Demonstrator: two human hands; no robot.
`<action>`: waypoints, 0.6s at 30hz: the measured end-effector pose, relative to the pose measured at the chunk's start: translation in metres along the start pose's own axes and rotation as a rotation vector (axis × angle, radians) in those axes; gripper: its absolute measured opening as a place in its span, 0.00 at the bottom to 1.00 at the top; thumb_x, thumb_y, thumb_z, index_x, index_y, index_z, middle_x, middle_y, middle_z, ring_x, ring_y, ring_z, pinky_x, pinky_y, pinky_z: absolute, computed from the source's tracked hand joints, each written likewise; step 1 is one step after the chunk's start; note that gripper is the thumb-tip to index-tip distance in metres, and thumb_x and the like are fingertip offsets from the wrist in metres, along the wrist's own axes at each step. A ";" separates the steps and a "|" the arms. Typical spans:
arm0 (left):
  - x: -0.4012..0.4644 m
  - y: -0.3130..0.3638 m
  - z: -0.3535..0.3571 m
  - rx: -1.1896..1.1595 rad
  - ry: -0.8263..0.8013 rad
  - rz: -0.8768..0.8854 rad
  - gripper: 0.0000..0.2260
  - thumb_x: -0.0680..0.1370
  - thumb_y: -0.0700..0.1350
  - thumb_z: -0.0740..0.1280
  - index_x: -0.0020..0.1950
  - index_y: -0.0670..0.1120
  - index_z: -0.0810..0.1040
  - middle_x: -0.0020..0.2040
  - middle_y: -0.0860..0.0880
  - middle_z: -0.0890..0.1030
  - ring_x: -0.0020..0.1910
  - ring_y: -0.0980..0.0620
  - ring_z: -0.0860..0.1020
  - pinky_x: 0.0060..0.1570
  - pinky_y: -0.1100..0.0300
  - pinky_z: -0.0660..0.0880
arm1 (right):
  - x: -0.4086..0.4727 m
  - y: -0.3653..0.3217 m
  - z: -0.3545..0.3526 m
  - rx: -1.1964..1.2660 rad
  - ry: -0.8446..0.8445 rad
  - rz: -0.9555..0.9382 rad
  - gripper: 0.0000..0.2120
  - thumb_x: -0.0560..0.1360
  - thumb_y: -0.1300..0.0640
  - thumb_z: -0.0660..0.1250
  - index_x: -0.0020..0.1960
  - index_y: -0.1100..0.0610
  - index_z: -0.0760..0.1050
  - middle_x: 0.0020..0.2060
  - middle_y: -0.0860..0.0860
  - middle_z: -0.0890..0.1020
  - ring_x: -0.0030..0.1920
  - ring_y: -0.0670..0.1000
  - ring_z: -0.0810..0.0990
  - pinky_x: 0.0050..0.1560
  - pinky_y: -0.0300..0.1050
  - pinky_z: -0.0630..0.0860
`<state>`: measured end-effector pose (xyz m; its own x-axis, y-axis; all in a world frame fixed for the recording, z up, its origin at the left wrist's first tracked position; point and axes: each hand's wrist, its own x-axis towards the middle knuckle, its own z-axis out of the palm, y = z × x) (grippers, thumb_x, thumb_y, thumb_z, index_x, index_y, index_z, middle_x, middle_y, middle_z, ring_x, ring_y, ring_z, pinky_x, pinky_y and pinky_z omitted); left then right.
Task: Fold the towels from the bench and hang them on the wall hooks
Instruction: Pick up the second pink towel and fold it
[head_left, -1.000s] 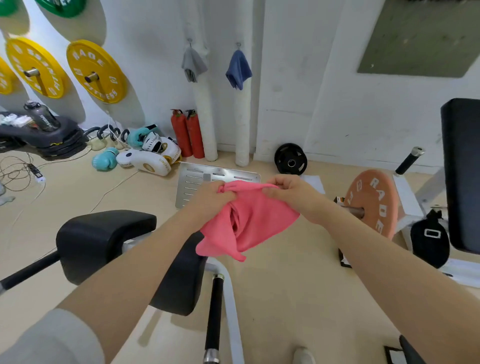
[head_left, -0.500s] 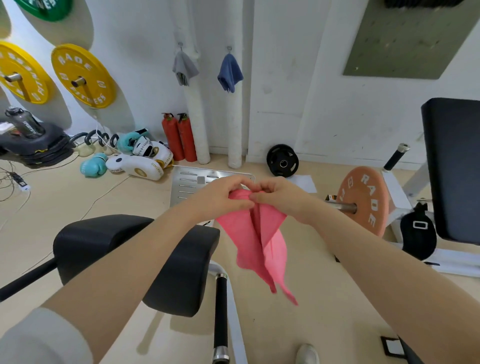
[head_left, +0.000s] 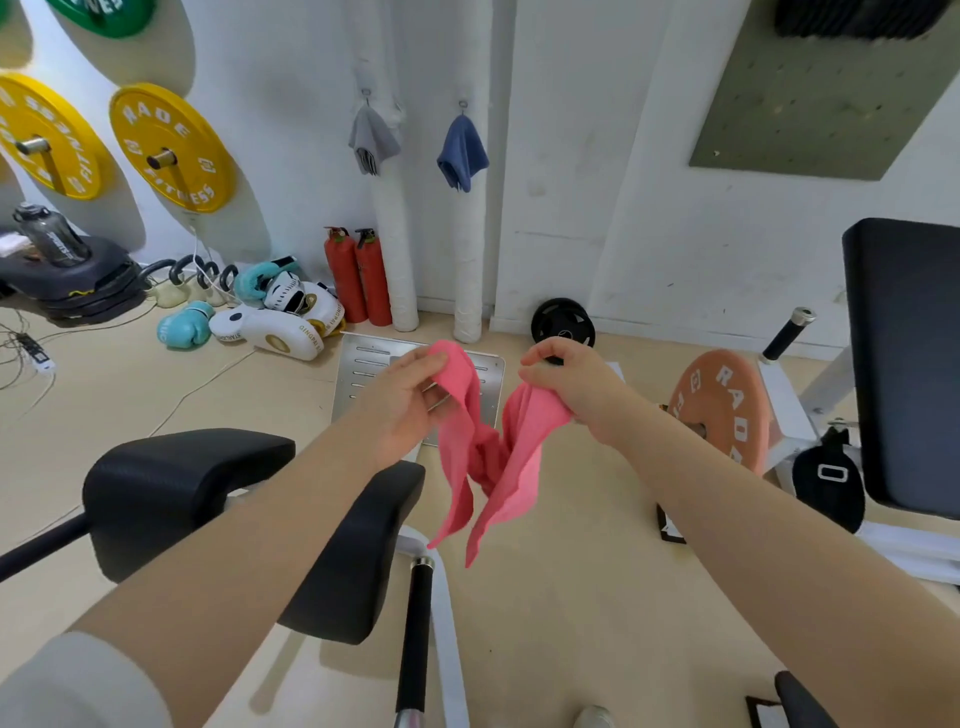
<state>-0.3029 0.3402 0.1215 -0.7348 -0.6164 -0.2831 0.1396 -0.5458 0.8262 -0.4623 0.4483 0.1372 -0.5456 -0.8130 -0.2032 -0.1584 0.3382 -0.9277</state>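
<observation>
While the pink towel (head_left: 488, 447) sagged between both grips, the left hand (head_left: 410, 402) and right hand (head_left: 574, 387) each pinched an upper corner; folding was under way, I judged, and next those corners needed meeting squarely

White sleeve (head_left: 78, 680) on L arm, R bare.

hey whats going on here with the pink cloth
A person is holding a pink towel up in the air over a gym floor, the left hand pinching one end and the right hand gripping the other, so it sags between them, not yet folded. On the wall ahead, a grey towel and a blue towel already hang from hooks.
</observation>
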 end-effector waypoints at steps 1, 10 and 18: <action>0.003 -0.003 0.003 -0.029 0.039 0.021 0.05 0.79 0.40 0.60 0.51 0.45 0.74 0.45 0.47 0.79 0.42 0.53 0.77 0.46 0.60 0.75 | 0.000 -0.002 -0.002 0.105 -0.061 0.018 0.07 0.74 0.61 0.67 0.39 0.51 0.76 0.35 0.50 0.74 0.30 0.46 0.71 0.28 0.36 0.68; 0.008 -0.013 0.020 -0.012 0.076 0.186 0.14 0.79 0.42 0.60 0.60 0.35 0.72 0.48 0.41 0.78 0.41 0.51 0.79 0.38 0.63 0.78 | -0.008 -0.012 -0.005 -0.272 -0.099 -0.335 0.14 0.69 0.67 0.68 0.40 0.47 0.78 0.36 0.49 0.82 0.40 0.45 0.77 0.50 0.44 0.74; -0.008 -0.012 0.024 0.103 0.028 0.228 0.10 0.80 0.42 0.58 0.52 0.44 0.79 0.45 0.48 0.83 0.43 0.55 0.81 0.43 0.65 0.79 | -0.020 -0.021 0.014 -0.377 -0.093 -0.471 0.05 0.77 0.58 0.62 0.43 0.52 0.73 0.39 0.55 0.79 0.41 0.52 0.75 0.45 0.47 0.72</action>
<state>-0.3152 0.3651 0.1258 -0.6730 -0.7333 -0.0964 0.2301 -0.3315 0.9150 -0.4366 0.4513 0.1561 -0.2749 -0.9481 0.1597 -0.6552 0.0632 -0.7528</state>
